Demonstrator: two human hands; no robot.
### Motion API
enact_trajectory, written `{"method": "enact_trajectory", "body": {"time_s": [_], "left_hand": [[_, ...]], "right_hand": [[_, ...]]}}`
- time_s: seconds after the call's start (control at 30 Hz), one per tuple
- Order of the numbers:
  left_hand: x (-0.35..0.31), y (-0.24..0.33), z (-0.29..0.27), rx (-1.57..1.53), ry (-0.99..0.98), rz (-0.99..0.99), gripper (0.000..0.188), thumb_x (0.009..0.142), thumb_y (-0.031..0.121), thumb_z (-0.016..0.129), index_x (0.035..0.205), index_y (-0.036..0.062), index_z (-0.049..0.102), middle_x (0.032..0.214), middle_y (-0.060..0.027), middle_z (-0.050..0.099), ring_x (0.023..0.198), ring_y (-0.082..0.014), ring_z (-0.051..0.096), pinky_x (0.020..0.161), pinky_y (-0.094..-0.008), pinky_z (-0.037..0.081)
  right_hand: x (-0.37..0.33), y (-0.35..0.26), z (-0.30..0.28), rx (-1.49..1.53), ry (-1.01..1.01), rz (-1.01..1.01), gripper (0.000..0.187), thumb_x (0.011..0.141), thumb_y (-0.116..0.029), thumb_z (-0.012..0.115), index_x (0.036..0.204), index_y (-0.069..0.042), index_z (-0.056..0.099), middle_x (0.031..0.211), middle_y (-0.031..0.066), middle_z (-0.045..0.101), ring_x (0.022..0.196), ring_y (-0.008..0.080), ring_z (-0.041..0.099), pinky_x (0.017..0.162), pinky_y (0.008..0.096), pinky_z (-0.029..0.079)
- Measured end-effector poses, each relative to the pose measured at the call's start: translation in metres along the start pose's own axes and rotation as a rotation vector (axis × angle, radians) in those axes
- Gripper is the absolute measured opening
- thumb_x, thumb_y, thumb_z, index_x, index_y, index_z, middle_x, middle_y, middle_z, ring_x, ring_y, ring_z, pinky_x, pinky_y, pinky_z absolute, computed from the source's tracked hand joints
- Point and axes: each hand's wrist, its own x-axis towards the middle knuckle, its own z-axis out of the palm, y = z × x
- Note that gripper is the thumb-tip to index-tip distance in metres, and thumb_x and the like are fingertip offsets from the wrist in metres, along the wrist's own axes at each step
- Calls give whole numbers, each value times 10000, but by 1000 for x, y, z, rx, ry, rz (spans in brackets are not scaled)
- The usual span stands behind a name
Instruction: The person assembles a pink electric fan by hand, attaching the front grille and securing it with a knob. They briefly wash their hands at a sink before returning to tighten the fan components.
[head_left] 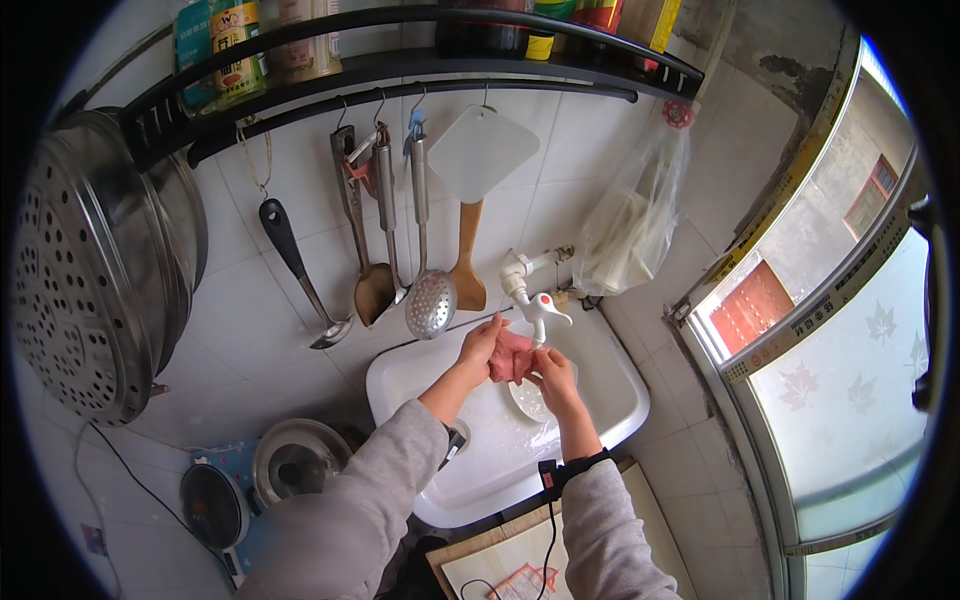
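Over the white sink (602, 432), a pink piece of raw meat (512, 358) is held under the white tap (541, 309). My left hand (478, 352) grips it from the left, fingers closed around its edge. My right hand (556, 379) pinches its right side, just below the tap's spout. Beneath the meat, a white dish (529, 404) lies in the sink, partly hidden by the meat and my right hand. Black bands circle both wrists.
Above hang ladles, a skimmer (431, 304), a wooden spatula (468, 262) and a plastic bag (635, 225). A black rack (400, 68) holds bottles. Steamer pots (85, 270) hang left; a pan (215, 505) and lidded pot (290, 455) stand below. A board (490, 570) lies before the sink; a window (850, 370) is right.
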Motion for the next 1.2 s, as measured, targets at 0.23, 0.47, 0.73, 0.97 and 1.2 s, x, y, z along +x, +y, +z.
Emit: {"method": "enact_trajectory", "body": {"time_s": [0.23, 0.47, 0.73, 0.97, 1.2], "left_hand": [[-5, -26, 0, -253, -249, -378, 620, 1029, 638, 300, 1157, 127, 626, 1071, -42, 672, 991, -241, 598, 1094, -575, 389], [28, -50, 7, -308, -303, -302, 342, 1028, 476, 520, 1053, 141, 587, 888, -9, 616, 875, -176, 607, 803, -344, 509], [25, -49, 37, -64, -38, -211, 465, 1041, 562, 415, 892, 146, 559, 713, 24, 504, 584, -126, 492, 516, -304, 408], [27, -39, 7, 255, -304, -212, 552, 1058, 565, 339, 1002, 92, 618, 796, -35, 654, 704, -141, 625, 621, -306, 498], [48, -51, -15, 762, 13, 293, 386, 1083, 361, 390, 1152, 14, 545, 1015, -83, 709, 896, -177, 685, 797, -327, 574]], "right_hand": [[-1, -4, 10, -501, 182, -405, 170, 954, -169, 647, 953, 1, 649, 920, 130, 674, 835, 200, 640, 760, 327, 512], [-13, -3, 6, -733, 89, -582, 196, 810, -68, 752, 983, 19, 721, 888, 136, 704, 819, 237, 674, 742, 352, 527], [-17, -19, 4, -658, 181, -379, 178, 843, -109, 741, 960, 25, 734, 855, 126, 725, 774, 153, 654, 730, 303, 520], [-10, -12, -12, -425, 147, -291, 279, 984, -264, 655, 1005, 14, 651, 930, 65, 694, 892, 136, 624, 846, 312, 492], [1, -2, -31, -225, -56, -341, 213, 1013, -248, 627, 1014, -36, 612, 1035, 15, 656, 995, 113, 579, 947, 286, 434]]}}
